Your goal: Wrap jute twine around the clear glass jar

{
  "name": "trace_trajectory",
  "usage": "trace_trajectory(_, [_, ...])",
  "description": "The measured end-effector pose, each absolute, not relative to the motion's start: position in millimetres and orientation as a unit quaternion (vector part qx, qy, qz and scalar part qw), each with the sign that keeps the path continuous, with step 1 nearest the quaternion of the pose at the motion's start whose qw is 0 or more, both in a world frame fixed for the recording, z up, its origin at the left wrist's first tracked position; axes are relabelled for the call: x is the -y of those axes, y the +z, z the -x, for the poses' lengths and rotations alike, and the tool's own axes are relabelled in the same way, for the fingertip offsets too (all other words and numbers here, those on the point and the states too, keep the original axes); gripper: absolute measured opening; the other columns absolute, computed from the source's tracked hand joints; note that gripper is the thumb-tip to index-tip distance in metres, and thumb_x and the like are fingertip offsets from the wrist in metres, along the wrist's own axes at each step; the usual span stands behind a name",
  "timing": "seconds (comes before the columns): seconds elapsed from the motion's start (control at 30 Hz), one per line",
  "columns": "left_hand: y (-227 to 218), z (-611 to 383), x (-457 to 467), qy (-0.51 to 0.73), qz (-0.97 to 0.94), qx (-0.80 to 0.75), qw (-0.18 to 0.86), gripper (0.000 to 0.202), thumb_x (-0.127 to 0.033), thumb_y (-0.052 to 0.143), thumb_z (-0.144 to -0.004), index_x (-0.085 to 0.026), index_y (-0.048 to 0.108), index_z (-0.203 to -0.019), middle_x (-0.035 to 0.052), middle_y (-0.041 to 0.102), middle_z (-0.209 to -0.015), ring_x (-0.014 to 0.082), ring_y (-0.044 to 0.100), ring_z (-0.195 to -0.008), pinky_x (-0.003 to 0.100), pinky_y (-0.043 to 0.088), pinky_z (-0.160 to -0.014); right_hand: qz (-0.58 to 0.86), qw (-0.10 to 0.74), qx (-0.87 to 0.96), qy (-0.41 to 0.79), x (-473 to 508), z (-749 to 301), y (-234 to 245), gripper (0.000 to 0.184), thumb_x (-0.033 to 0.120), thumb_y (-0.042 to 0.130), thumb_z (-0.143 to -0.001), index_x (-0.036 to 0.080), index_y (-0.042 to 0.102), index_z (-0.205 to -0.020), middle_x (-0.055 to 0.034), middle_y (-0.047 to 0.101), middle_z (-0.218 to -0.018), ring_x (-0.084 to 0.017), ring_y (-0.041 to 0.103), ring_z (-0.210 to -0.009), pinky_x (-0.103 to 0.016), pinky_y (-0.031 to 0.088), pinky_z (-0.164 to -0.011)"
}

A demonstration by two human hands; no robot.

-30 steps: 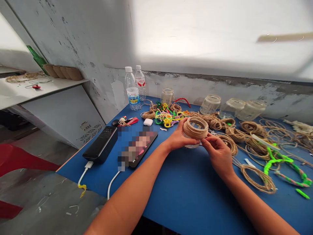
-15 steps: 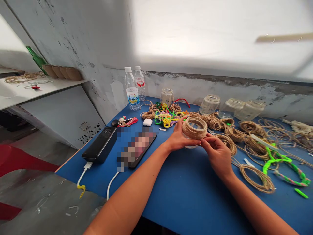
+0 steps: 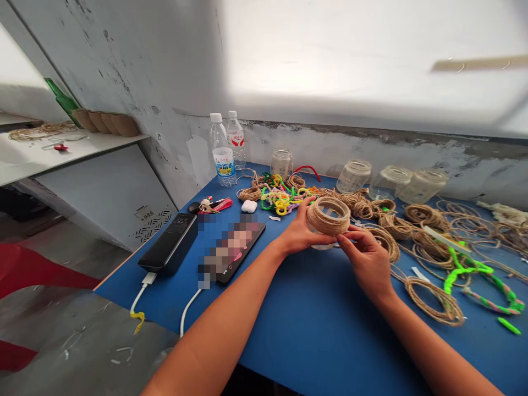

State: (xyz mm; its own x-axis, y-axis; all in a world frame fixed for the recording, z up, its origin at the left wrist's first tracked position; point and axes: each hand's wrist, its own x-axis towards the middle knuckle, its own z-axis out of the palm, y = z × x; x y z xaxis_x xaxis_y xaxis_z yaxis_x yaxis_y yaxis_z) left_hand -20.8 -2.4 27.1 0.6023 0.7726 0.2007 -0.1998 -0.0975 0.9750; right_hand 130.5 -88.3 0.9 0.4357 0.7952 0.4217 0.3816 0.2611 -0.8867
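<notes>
Showing a twine-wrapped glass jar [image 3: 329, 217] held in both hands over a blue table [image 3: 289, 324], its open mouth tilted up toward the viewer. Tight jute coils cover most of the wall, and bare glass shows only below them. The piece is likely light, but the glass may break if dropped and the coils could slide if pulled; the wrapped band appears the surest place to hold. The left hand [image 3: 299, 234] grips the jar's left side, its fingers [image 3: 308, 206] curled up around the wrap. The right hand [image 3: 365, 258] is partly closed, its fingertips [image 3: 344, 234] pressed to the lower right edge of the band. Beyond the jar lie multicoloured pipe cleaners [image 3: 282, 201]; to its right are loose jute twine coils [image 3: 396, 242] and a green pipe cleaner [image 3: 466, 272]; farther back right stand three bare glass jars [image 3: 423, 186]. To its left lie a pixelated smartphone [image 3: 237, 253] and a black power bank [image 3: 169, 243], with two plastic water bottles [image 3: 223, 151] standing farther back.
</notes>
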Motion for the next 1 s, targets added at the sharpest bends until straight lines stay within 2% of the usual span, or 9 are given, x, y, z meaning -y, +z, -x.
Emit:
trace_trajectory(0.13, [26.1, 19.9, 2.0, 0.380, -0.615, -0.232, 0.651, 0.118, -0.031, 0.089, -0.050, -0.021, 0.018, -0.144, 0.0139, 0.043, -0.143, 0.0268, 0.044, -0.134, 0.043, 0.032, -0.117, 0.589, 0.607, 0.510, 0.157, 88.4, -130.6, 1.6, 0.032, 0.051, 0.070, -0.075, 0.020, 0.069, -0.083, -0.0095, 0.065, -0.106, -0.024, 0.062, -0.102, -0.039, 0.053, -0.084])
trace_trajectory(0.37, [26.1, 18.4, 2.2, 0.384, -0.613, -0.214, 0.656, 0.106, -0.029, 0.089, -0.052, -0.018, 0.030, -0.139, 0.0143, 0.043, -0.143, 0.0278, 0.044, -0.134, 0.042, 0.035, -0.115, 0.589, 0.603, 0.522, 0.128, 88.1, -131.7, -0.3, 0.029, 0.049, 0.070, -0.077, 0.020, 0.069, -0.084, -0.0084, 0.066, -0.103, -0.023, 0.062, -0.100, -0.039, 0.052, -0.085])
trace_trajectory(0.47, [27.9, 18.6, 2.6, 0.382, -0.616, -0.226, 0.651, 0.104, -0.026, 0.088, -0.051, -0.016, 0.032, -0.138, 0.0144, 0.044, -0.142, 0.0280, 0.045, -0.133, 0.042, 0.036, -0.114, 0.585, 0.604, 0.529, 0.117, 86.9, -134.3, -3.3, 0.029, 0.048, 0.070, -0.078, 0.020, 0.069, -0.084, -0.0091, 0.064, -0.108, -0.024, 0.060, -0.105, -0.043, 0.049, -0.092])
trace_trajectory(0.6, [29.5, 19.1, 2.1, 0.382, -0.615, -0.227, 0.652, 0.101, -0.025, 0.089, -0.051, -0.015, 0.036, -0.136, 0.0141, 0.047, -0.139, 0.0278, 0.047, -0.131, 0.041, 0.038, -0.113, 0.582, 0.602, 0.535, 0.114, 86.2, -135.3, -4.1, 0.028, 0.047, 0.070, -0.078, 0.019, 0.069, -0.083, -0.0109, 0.061, -0.125, -0.027, 0.054, -0.121, -0.049, 0.040, -0.105])
trace_trajectory(0.77, [28.6, 19.4, 0.6, 0.374, -0.613, -0.216, 0.662, 0.102, -0.027, 0.090, -0.049, -0.018, 0.037, -0.136, 0.0133, 0.048, -0.140, 0.0278, 0.047, -0.131, 0.042, 0.036, -0.114, 0.554, 0.621, 0.525, 0.181, 87.4, -132.4, -0.7, 0.026, 0.045, 0.070, -0.078, 0.019, 0.067, -0.082, -0.0115, 0.062, -0.126, -0.026, 0.056, -0.121, -0.043, 0.049, -0.097])
trace_trajectory(1.0, [25.6, 19.4, 2.0, 0.360, -0.614, -0.207, 0.671, 0.106, -0.030, 0.089, -0.052, -0.018, 0.031, -0.140, 0.0138, 0.045, -0.143, 0.0283, 0.044, -0.134, 0.043, 0.034, -0.116, 0.565, 0.624, 0.504, 0.192, 88.1, -132.8, -0.3, 0.028, 0.045, 0.073, -0.075, 0.019, 0.067, -0.081, -0.0118, 0.062, -0.126, -0.027, 0.059, -0.116, -0.041, 0.052, -0.090])
